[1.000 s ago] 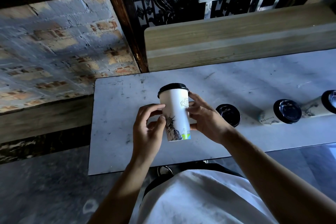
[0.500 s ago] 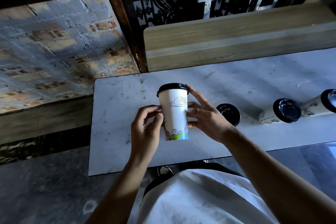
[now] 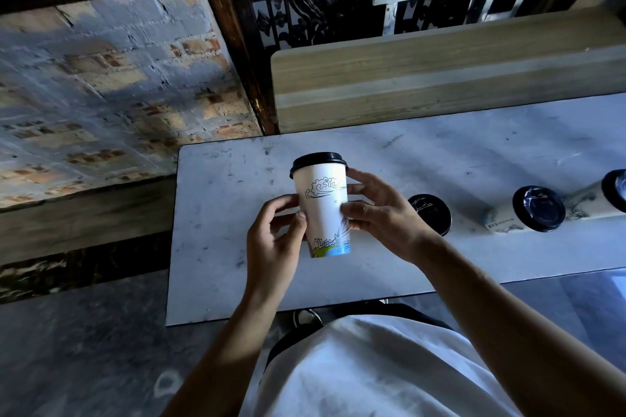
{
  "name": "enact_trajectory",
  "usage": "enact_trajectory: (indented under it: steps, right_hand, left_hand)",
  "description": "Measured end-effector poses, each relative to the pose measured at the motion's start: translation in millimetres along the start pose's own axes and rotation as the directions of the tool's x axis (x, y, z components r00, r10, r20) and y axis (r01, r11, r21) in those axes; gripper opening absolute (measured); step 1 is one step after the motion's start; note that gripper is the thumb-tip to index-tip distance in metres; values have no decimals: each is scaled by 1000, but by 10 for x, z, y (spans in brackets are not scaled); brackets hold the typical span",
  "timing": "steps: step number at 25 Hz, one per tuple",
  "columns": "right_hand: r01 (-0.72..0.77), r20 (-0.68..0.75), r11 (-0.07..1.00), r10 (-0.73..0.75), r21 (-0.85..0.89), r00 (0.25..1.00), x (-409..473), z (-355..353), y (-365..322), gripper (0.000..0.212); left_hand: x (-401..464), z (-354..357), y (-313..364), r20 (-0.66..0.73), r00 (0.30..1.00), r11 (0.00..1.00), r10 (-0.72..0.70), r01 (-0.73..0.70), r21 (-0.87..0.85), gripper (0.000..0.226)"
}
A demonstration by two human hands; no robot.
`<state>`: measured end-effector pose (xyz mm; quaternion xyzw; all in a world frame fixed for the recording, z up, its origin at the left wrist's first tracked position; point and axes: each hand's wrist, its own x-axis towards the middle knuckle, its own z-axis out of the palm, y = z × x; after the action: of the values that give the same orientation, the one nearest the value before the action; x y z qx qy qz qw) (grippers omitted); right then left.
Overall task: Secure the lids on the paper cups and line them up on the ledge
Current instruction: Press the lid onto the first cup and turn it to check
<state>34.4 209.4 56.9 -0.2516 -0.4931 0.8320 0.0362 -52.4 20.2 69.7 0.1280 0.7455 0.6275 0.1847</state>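
A tall white paper cup with line drawings and a black lid stands upright over the white marble ledge. My left hand grips its lower left side with thumb and fingers. My right hand holds its right side, thumb on the front, fingers reaching behind near the lid. To the right, three more lidded cups line the ledge: one right behind my right wrist, a second, and a third at the frame edge.
A wooden bench back runs along the far side of the ledge, with dark carved ironwork above it. A painted brick wall fills the left. The ledge's left end lies just left of the held cup, with dark floor below.
The cup has turned in my hands: the statue drawing has gone out of sight and a cloud and skyline drawing now faces me. Both hands have stayed at the cup's sides.
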Motion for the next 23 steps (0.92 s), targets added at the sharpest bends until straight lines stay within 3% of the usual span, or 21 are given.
enact_trajectory:
  steps: [7, 12, 18, 23]
  right_hand:
    - [-13, 4, 1000, 13, -6, 1000, 48, 94, 44, 56]
    - [-46, 4, 951, 50, -307, 999, 195, 95, -65, 71]
    - [-80, -88, 881, 44, -467, 995, 943, -27, -356, 81]
    - [-45, -23, 837, 38, -546, 999, 2156, -276, -665, 50]
  left_hand:
    - [82, -105, -19, 22, 999, 999, -33, 34, -6, 24]
    - [364, -158, -88, 98, 992, 996, -76, 80, -33, 27]
    - [1135, 80, -43, 163, 980, 990, -115, 126, -59, 43]
    - [2285, 415, -169, 63, 983, 981, -172, 177, -86, 55]
